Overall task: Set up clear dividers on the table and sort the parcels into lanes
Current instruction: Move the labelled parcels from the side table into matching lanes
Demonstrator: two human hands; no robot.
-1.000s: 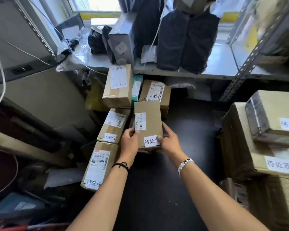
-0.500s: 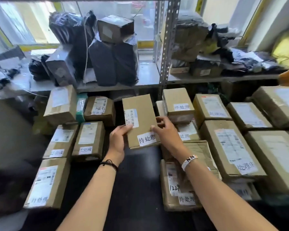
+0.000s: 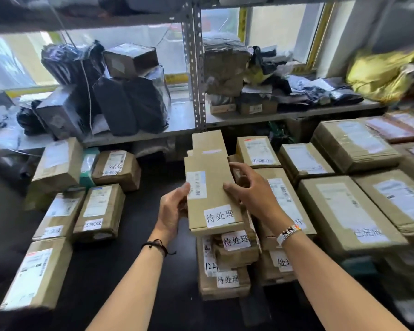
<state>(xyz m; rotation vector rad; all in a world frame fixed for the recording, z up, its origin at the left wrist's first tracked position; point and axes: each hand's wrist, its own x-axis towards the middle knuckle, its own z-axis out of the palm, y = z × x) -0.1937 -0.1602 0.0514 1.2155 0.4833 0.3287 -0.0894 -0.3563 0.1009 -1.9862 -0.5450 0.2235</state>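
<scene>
I hold a flat brown parcel [image 3: 210, 187] with a barcode label and a white handwritten tag, above a stack of tagged parcels [image 3: 227, 259] at the table's middle. My left hand [image 3: 173, 209] grips its left edge, thumb on the barcode label. My right hand [image 3: 251, 189] holds its right edge with fingers curled. Another flat box [image 3: 207, 142] stands just behind it. Labelled parcels lie in a left group [image 3: 98, 211] and a right group [image 3: 344, 211] on the dark table [image 3: 139, 247]. No clear divider shows.
A metal shelf [image 3: 191, 120] behind the table carries black bags [image 3: 129, 103], boxes and a yellow bag [image 3: 380, 75]. An upright shelf post [image 3: 196, 68] rises at centre. Large parcels [image 3: 354, 142] fill the right side. A bare dark strip runs between the left group and the stack.
The view has swung right, from the left parcels to the middle stack. Both hands have carried the flat parcel rightward, and it is now over the stack of tagged parcels.
</scene>
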